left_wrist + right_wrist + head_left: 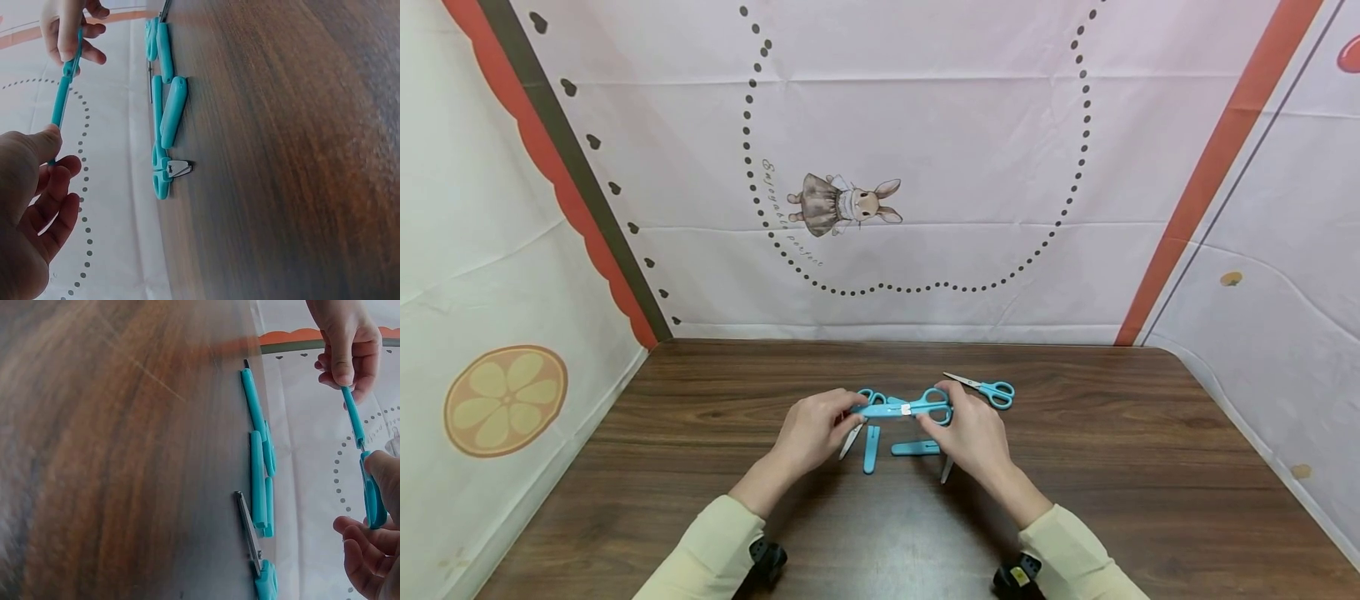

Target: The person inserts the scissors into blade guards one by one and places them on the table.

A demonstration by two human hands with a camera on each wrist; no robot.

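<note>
Above the table, my left hand [808, 429] pinches the far end of a light blue blade cover [880, 411]. My right hand [973, 429] holds a pair of scissors [938, 407] by its blue handles. The scissors' blades run into the cover, and a thin strip of metal [362, 445] shows between cover and handles in the right wrist view. Beneath the hands, a second pair of scissors [850, 442] lies near my left fingers. Blades [946, 471] of another pair poke out below my right hand, which hides the rest of it.
On the brown wooden table [880, 533] lie two loose blue covers, one upright in view [871, 450] and one sideways [913, 448]. Another blue piece [895, 401] shows behind the held scissors. Uncovered scissors [996, 393] lie at the back right. A printed cloth [925, 167] hangs behind.
</note>
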